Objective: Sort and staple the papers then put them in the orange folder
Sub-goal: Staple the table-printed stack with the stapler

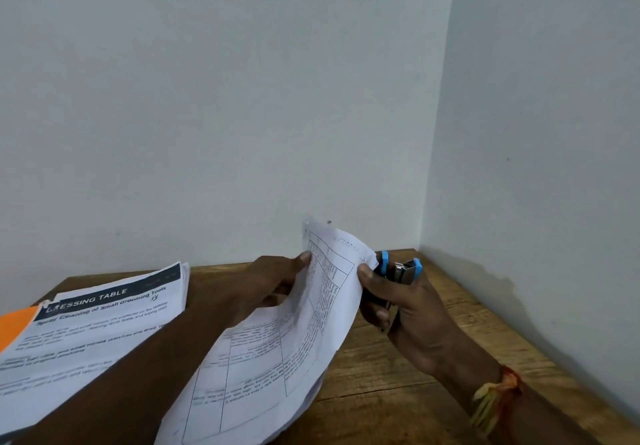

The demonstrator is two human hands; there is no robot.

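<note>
My left hand [273, 283] pinches the upper left edge of a curled set of white papers with printed tables [277, 351], lifted off the table. My right hand [398, 302] grips a blue and metal stapler [401, 270], its jaws at the top right corner of those papers, my thumb resting on the sheet's edge. A second stack of papers headed "Dressing Table" [93, 334] lies at the left. Under that stack's left side an orange folder [15, 327] pokes out.
The wooden table [388, 375] sits in a corner, with a pale wall [225, 98] behind it and another wall [536, 133] on the right. A thread band [498, 396] wraps my right wrist.
</note>
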